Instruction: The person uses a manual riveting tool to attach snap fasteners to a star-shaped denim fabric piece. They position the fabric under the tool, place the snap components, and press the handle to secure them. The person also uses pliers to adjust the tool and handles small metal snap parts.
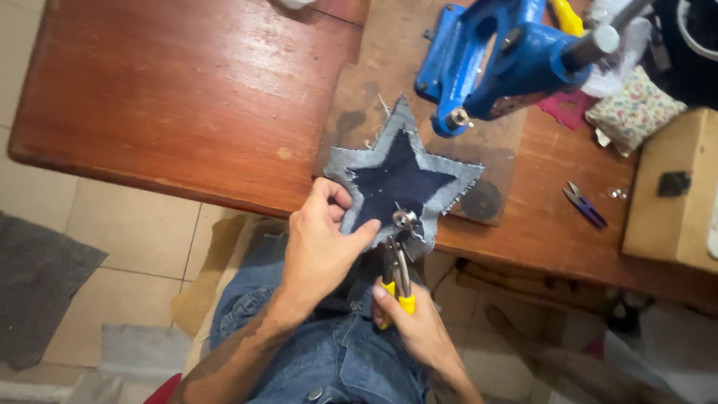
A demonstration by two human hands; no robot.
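A star-shaped denim patch (396,173), dark blue in the middle with a pale frayed border, lies at the front edge of the wooden table (187,97). My left hand (323,243) pinches its lower left point, thumb on top. My right hand (419,325) grips yellow-handled pliers (400,273) from below. The plier jaws close on a small metal stud (404,218) near the star's lower middle.
A blue hand press (497,56) stands on a brown board just behind the star. A small black disc (481,200) lies right of the star. Purple thread snips (585,203), a floral pincushion (634,108) and a cardboard box (677,187) sit at the right. My denim-clad lap is below.
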